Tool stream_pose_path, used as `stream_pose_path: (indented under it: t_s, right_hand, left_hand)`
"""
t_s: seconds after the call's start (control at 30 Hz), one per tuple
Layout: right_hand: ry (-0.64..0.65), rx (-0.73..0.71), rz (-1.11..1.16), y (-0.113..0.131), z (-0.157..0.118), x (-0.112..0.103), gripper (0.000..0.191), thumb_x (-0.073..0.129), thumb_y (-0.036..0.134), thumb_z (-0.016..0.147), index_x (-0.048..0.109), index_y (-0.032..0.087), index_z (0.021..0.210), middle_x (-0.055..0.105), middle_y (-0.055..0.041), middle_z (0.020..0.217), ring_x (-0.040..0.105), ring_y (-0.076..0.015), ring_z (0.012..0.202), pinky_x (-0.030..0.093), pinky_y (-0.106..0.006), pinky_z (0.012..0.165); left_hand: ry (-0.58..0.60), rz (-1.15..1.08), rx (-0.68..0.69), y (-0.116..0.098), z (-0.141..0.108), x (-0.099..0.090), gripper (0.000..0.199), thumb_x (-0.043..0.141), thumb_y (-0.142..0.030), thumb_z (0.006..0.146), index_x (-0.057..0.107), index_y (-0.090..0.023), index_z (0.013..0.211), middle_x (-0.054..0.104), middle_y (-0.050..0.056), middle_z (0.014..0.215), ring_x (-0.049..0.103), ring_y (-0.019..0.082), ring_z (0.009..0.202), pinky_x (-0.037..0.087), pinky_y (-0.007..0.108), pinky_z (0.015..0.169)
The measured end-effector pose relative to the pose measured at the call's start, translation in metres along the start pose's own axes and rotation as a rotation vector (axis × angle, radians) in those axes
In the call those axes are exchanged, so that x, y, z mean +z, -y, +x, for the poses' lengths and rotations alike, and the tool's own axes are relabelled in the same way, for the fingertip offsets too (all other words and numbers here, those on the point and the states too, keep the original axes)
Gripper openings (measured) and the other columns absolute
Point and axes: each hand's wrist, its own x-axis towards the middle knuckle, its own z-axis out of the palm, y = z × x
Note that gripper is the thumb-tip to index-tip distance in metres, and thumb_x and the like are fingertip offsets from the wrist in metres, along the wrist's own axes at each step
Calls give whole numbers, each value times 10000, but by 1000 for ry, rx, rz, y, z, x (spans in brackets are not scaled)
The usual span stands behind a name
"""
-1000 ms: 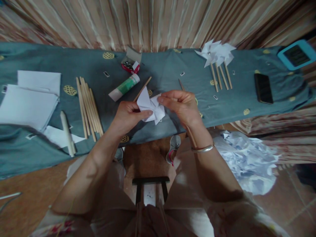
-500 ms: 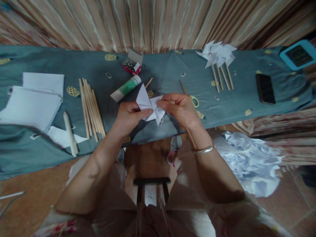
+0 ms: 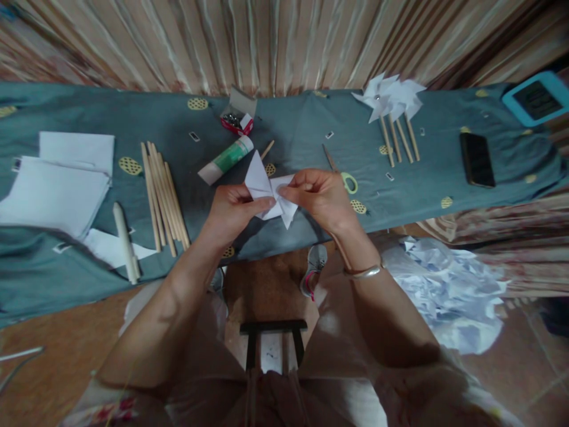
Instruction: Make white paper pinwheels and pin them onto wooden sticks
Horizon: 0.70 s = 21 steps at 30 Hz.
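A white folded paper piece (image 3: 259,178) with pointed flaps is held above the front edge of the cloth-covered table. My left hand (image 3: 235,209) pinches its left side, thumb on top near the middle. From the right, my right hand (image 3: 317,194) grips it with thumb and forefinger close to the centre. Just behind the paper, a wooden stick (image 3: 268,149) lies on the cloth, its near end hidden. A green and white glue tube (image 3: 226,159) lies behind my left hand. Scissors with light green handles (image 3: 349,182) rest beside my right hand.
An open red box of small metal pieces (image 3: 237,121) stands at the back. Leftward lie wooden sticks (image 3: 162,196), a white knife-like tool (image 3: 126,240) and paper sheets (image 3: 53,190). Paper pinwheels (image 3: 393,98), a black phone (image 3: 477,159) and a blue-framed device (image 3: 536,99) are rightward.
My right thumb and fingers have shifted slightly left, towards the paper's centre. The lower paper point has moved a little to the right. My left hand keeps its hold.
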Motion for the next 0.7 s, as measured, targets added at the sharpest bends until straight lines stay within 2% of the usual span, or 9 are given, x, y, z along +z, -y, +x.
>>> stream_pose_path:
  t_s: [0.3,0.7]
  right_hand:
    - [-22,-38,-51,-2,-1,2,278,797,321,698,568,191,609,454,85,467,345,-52,438,222,-213,425]
    - [-146,-121,-180,1,-5,9,207,716,182,732,554,192,603,421,97,465,310,-46,430,197,-219,438]
  left_hand:
    - [-16,-37,4,-2,-1,1,209,832,-325,565,760,-165,678,750,20,702,656,167,650,511,262,615]
    - [-32,-100,-18,-6,-4,5,158,839,-284,575,752,-174,648,725,7,647,639,152,609,497,256,603]
